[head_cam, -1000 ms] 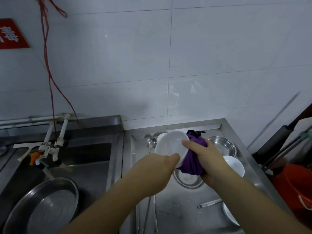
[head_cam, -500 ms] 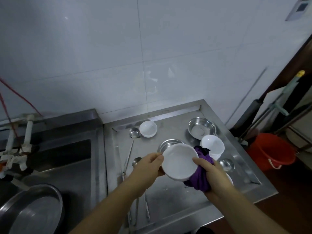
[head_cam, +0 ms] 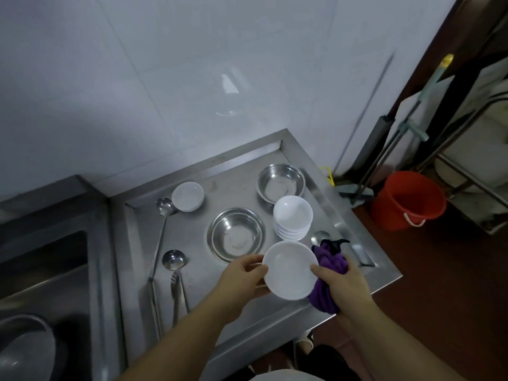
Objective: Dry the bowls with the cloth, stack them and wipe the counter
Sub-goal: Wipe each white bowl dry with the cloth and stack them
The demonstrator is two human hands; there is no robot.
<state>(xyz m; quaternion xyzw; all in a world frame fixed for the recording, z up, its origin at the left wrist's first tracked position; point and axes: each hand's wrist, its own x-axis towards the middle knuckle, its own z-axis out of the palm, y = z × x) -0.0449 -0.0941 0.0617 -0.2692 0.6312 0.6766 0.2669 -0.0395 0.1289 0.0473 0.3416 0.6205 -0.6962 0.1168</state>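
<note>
Above the counter's [head_cam: 384, 273] front edge: white bowl [head_cam: 288, 270], my left hand [head_cam: 242, 276] pinching its rim, my right hand [head_cam: 343, 281] gripping the purple cloth [head_cam: 328, 270] against its side. Risk: wet rim slips, bowl strikes steel or knocks the white stack [head_cam: 292, 218] just behind.

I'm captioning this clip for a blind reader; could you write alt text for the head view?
Two hands hold a white bowl over a steel counter: the left hand grips its rim, the right hand presses a purple cloth against it. Behind stand a stack of white bowls and two steel bowls.
</note>
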